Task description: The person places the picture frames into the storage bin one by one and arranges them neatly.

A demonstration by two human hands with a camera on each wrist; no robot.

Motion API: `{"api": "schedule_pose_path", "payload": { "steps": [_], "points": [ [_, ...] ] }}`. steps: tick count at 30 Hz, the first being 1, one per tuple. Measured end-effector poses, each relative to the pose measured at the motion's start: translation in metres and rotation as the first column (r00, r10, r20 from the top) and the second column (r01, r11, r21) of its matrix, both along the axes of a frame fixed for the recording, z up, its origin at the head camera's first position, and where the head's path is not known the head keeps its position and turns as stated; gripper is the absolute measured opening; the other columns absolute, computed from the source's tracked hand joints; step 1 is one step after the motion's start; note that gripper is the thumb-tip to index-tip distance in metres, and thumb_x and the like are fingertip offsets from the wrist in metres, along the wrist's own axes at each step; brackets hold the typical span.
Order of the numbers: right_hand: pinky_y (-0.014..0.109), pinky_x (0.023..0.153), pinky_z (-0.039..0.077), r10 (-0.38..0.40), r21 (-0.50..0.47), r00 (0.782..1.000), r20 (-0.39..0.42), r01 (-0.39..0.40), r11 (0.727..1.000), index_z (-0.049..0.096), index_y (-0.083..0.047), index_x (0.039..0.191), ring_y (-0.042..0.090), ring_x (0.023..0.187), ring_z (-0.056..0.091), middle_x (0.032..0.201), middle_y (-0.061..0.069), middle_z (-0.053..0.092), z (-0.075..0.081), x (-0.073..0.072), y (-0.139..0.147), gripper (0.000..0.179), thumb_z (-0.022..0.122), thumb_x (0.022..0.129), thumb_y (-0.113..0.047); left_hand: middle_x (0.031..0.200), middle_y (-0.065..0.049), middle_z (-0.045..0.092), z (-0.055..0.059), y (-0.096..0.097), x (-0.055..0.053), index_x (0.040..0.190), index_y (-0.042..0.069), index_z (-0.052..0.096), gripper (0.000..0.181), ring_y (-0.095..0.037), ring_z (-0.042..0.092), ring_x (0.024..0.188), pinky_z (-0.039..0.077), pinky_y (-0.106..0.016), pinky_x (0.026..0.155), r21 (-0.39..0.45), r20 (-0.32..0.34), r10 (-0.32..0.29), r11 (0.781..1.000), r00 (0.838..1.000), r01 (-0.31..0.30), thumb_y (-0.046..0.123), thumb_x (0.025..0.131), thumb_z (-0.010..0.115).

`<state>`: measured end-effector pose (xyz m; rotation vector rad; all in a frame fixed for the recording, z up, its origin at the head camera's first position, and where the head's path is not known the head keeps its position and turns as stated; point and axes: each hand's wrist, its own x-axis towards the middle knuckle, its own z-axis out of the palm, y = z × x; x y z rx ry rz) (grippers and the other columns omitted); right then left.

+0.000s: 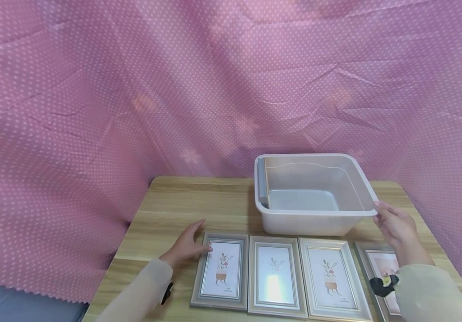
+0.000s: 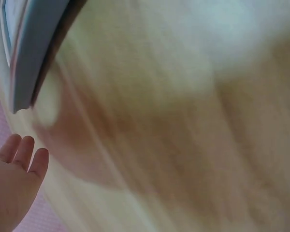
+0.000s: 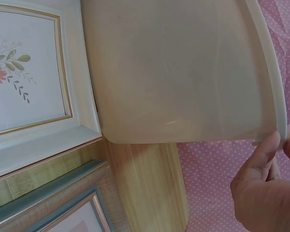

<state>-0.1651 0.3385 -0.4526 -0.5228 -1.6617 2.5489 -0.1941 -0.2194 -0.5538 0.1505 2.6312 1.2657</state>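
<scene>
While the right hand (image 1: pixel 398 223) pinches the rim of the pale bin (image 1: pixel 303 224) at its near right corner, thumb and fingers closed on the edge, the left hand (image 1: pixel 186 246) lies at the left side of the leftmost frame (image 1: pixel 220 270). Left fingers straight, thumb spread well away; nothing held, contact with the frame cannot be told. Bin stands toward the back of the worktop (image 1: pixel 182 201); a flat grey piece (image 1: pixel 262 181) stands on edge inside, along its left wall. Second frame (image 1: pixel 277 275) and third frame (image 1: pixel 331 279) lie face up in a row, glare on the second. Fourth frame (image 1: pixel 380 257), partly hidden under the right forearm. Pink dotted cloth (image 1: pixel 215 89) behind.
</scene>
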Motion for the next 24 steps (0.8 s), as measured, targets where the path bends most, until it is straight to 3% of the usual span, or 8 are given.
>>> {"api": "schedule_pose_path", "payload": {
  "steps": [8,16,24],
  "points": [
    [0.013,0.067,0.051,-0.011,0.003,1.0,0.018,0.011,1.0,0.072,-0.022,0.081,0.004,0.076,0.054,0.085,-0.006,0.061,0.0,0.0,0.0,0.006,0.074,0.083,-0.016,0.142,-0.015,0.043,-0.018,-0.003,0.001,0.146,0.008,0.035,0.098,-0.035,0.037,0.131,0.03,-0.05,0.108,0.026,0.006,0.064,0.998,0.998,-0.064,0.03,0.066,0.087],
    [0.013,0.067,0.051,-0.025,0.007,0.999,0.033,0.024,1.0,0.072,-0.023,0.08,0.004,0.073,0.053,0.083,-0.006,0.059,0.0,0.0,0.0,0.008,0.073,0.085,-0.016,0.13,-0.018,0.052,-0.024,-0.002,0.007,0.138,-0.002,0.044,0.086,-0.037,0.047,0.119,0.036,-0.052,0.103,-0.003,-0.093,0.068,0.998,0.993,-0.069,0.028,0.069,0.086],
    [0.013,0.067,0.052,-0.019,-0.008,0.999,0.025,0.019,1.0,0.074,-0.022,0.081,0.004,0.073,0.053,0.083,-0.005,0.059,0.001,0.0,0.0,0.006,0.074,0.083,-0.016,0.124,-0.018,0.052,-0.032,0.0,0.008,0.131,-0.002,0.053,0.073,-0.034,0.052,0.111,0.043,-0.048,0.097,-0.038,-0.127,0.077,0.996,0.989,-0.083,0.027,0.071,0.085]
  ]
}}
